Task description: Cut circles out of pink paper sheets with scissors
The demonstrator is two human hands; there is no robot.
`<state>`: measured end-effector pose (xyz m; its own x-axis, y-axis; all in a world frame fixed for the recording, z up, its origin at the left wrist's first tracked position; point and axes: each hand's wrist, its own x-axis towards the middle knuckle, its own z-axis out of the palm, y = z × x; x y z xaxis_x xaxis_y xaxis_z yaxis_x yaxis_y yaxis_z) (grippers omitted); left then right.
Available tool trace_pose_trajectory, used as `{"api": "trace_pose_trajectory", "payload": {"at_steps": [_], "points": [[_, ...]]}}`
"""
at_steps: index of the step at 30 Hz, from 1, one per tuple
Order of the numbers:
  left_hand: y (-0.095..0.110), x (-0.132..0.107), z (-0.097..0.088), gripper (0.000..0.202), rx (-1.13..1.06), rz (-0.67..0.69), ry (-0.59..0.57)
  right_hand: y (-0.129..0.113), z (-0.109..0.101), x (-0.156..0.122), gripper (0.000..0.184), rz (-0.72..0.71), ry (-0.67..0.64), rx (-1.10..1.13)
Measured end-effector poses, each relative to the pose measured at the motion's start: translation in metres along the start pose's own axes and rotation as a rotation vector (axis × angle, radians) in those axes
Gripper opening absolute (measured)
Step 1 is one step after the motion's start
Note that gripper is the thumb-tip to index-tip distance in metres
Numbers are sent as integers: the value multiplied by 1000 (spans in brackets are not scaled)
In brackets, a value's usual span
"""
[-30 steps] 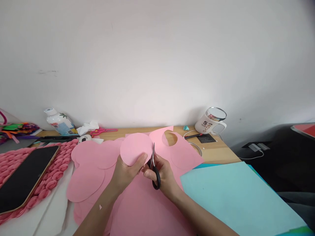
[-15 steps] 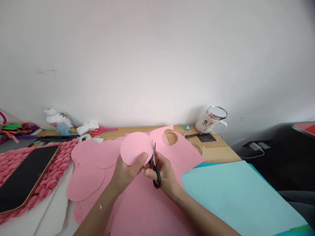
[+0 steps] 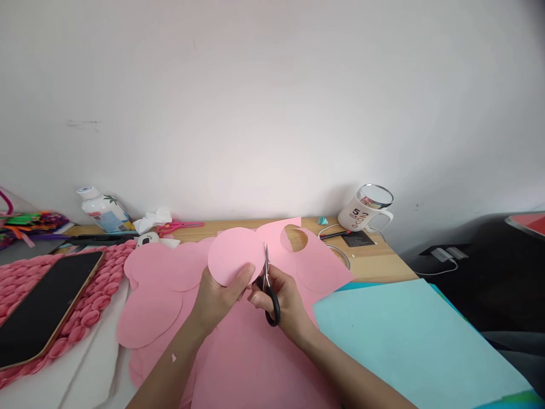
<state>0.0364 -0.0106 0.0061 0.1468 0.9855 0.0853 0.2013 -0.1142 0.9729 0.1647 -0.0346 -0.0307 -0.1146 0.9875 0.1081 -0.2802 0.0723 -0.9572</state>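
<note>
On the left of the desk, the phone lies on the pink mat, beside overlapping pink discs, all unmoved. At centre, your left hand keeps thumb and fingers clamped on a disc. At its right edge, your right hand's fingers stay wrapped around the black scissors, whose lower loop has swung slightly right since a second ago. The blue sheet, farther right, lies as before.
</note>
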Motion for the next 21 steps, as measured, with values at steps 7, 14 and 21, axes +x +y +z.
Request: {"api": "trace_pose_trajectory", "payload": {"at_steps": [7,14,21], "points": [[-5,2,-1,22,-21,-3,23,-1,0,-1,33,15,11,-12],[-8,2,-1,28,-40,19,41,3,-1,-1,25,20,26,-15],[-10,3,-2,35,-52,30,42,3,0,-1,17,53,46,-23]]}}
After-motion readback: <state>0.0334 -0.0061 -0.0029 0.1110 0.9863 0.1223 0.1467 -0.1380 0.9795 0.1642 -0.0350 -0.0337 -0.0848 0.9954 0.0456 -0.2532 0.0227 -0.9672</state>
